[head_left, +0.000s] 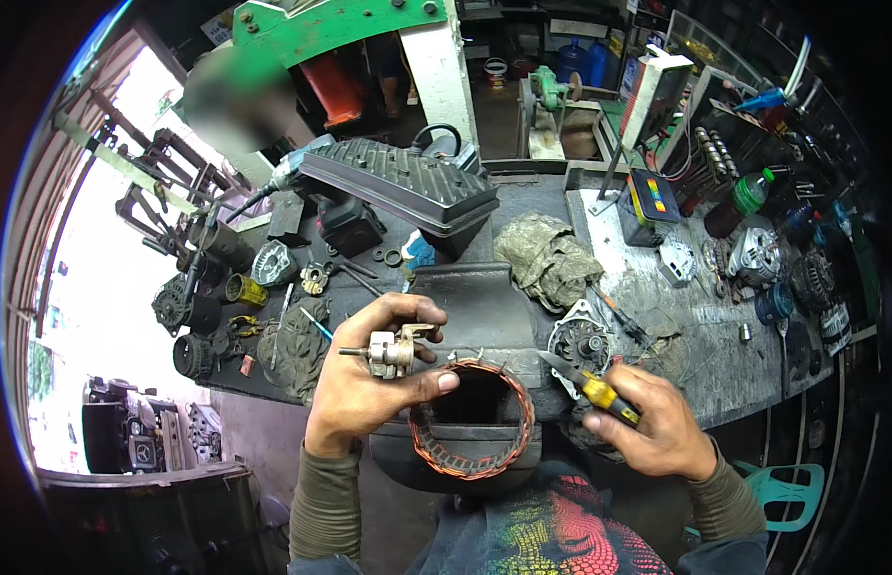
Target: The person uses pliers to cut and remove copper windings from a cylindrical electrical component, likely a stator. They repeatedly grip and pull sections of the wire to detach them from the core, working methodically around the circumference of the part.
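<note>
My left hand (355, 374) is closed around a small metal part (391, 353) with a threaded stud and a bent bracket. Its thumb reaches over the upper left rim of an alternator stator (465, 469), a ring with copper-red windings. The stator lies against a dark bench vise (398, 448); whether the thumb bears its weight I cannot tell. To the right, my right hand (657, 422) grips a yellow and black utility knife (607, 398), blade pointing left toward the stator but apart from it. Just beyond the knife sits an open alternator housing (578, 347).
Behind the vise are a ribbed black case (398, 182) and a crumpled grey rag (547, 259). Alternator parts (192, 355) crowd the left bench. On the right stand a battery (649, 206), a green-topped bottle (748, 195) and another alternator (755, 251). A teal chair (786, 494) is at lower right.
</note>
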The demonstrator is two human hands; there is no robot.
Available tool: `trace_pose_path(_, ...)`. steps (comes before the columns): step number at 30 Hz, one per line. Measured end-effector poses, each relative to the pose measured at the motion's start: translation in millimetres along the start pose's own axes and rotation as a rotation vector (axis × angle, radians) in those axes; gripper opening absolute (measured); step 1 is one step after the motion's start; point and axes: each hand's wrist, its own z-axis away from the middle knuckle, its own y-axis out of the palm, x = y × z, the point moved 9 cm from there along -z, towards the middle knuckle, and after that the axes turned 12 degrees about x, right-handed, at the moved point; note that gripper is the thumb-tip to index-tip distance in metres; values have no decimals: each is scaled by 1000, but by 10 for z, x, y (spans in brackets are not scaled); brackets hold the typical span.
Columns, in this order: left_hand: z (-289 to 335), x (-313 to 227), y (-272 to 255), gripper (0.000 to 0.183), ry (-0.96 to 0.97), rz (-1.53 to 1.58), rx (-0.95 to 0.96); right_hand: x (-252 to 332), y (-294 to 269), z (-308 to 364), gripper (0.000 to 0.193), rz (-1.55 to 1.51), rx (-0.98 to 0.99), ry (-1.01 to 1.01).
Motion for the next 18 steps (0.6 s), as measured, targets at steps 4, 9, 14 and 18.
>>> trace_pose_path(4,-202,72,107,66,94,26,169,204,-76,-96,35,400,-62,-22)
trace_pose_path(9,-316,121,28,66,161,291,288,371,-95,-118,37,643,-85,-13)
trace_pose_path(14,-338,92,89,77,164,234,348,496,-106,-111,38,731,-125,24)
trace_pose_path(18,-444,76,186,75,167,145,470,535,-86,-108,34,772,-116,66)
